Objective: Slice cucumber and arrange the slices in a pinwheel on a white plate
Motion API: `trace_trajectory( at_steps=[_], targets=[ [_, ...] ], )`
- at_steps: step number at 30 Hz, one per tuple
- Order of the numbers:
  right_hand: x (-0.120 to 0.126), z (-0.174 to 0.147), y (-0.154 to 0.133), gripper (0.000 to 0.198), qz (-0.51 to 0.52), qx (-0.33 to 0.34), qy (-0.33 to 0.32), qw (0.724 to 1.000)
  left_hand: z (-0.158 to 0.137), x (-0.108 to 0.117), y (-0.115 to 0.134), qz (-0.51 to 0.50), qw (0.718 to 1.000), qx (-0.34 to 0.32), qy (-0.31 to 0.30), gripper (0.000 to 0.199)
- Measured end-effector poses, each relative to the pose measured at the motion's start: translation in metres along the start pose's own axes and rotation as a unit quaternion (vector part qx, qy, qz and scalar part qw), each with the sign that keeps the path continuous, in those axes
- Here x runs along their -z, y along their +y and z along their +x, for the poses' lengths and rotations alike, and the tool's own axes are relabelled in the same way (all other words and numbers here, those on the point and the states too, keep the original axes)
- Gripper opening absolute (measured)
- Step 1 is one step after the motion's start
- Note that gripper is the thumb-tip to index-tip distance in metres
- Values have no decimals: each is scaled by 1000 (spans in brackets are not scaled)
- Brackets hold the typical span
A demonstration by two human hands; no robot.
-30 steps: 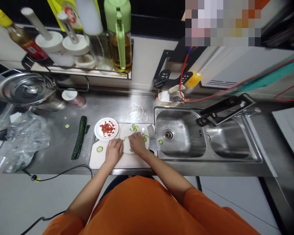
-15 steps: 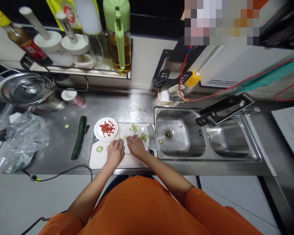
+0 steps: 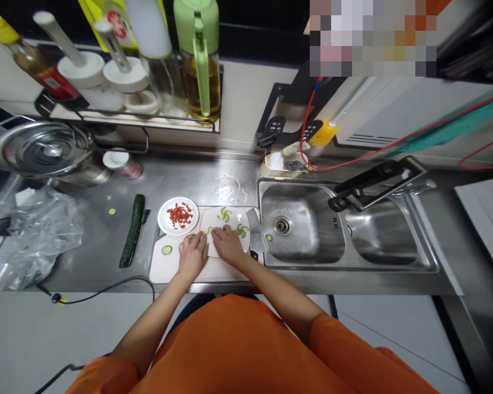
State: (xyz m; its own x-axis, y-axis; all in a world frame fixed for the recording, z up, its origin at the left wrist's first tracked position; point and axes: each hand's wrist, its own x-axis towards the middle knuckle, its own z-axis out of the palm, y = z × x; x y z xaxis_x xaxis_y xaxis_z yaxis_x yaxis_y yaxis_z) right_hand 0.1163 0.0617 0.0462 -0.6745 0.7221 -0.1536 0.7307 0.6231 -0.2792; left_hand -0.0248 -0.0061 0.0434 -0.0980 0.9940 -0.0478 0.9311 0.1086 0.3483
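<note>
A square white plate [image 3: 230,253] rests on a white cutting board [image 3: 168,272], with two fan-shaped groups of cut cucumber slices [image 3: 224,214] on it. More cucumber pieces [image 3: 207,230] lie at the plate's left side, between my fingertips. My left hand [image 3: 193,253], fingers bent together, reaches over the plate's left edge and touches these pieces. From the right, my right hand [image 3: 229,245] pinches at the same pieces, its palm above the plate. My fingers partly hide them. One round cucumber slice [image 3: 166,250] sits on the board, left of my left hand.
A round white plate [image 3: 162,221] of red goji berries stands behind the board. Left of it lies a whole cucumber [image 3: 130,241]. A cleaver [image 3: 258,232] rests along the board's right side, by the sink [image 3: 304,262]. Far left are a plastic bag [image 3: 45,235] and a lidded pot [image 3: 82,174].
Hardly anything differs. My fingers have shifted very slightly over the cucumber pieces; both hands stay in the same place.
</note>
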Motion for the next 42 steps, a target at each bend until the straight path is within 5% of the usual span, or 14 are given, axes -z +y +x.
trace_trajectory(
  at_steps=[9, 14, 23, 31, 37, 42],
  targets=[
    [10, -9, 5, 34, 31, -26, 14, 999, -4, 3, -27, -116, 986, 68, 103, 32],
    [13, -21, 9, 30, 38, -65, 25, 997, -3, -4, -40, -115, 978, 153, 77, 32],
    [9, -29, 8, 29, 50, -77, 44, 995, 9, -6, -36, -136, 966, 202, 83, 21],
    [13, -23, 7, 27, 115, -94, 17, 989, 6, 8, -30, -310, 911, 267, 56, 25],
    [22, -4, 2, 26, 219, -71, 42, 972, 16, 23, -13, -468, 859, 201, -52, 36],
    [31, 3, 4, 12, 285, -89, 26, 954, 24, 25, 4, -497, 842, 179, -108, 42]
  ],
)
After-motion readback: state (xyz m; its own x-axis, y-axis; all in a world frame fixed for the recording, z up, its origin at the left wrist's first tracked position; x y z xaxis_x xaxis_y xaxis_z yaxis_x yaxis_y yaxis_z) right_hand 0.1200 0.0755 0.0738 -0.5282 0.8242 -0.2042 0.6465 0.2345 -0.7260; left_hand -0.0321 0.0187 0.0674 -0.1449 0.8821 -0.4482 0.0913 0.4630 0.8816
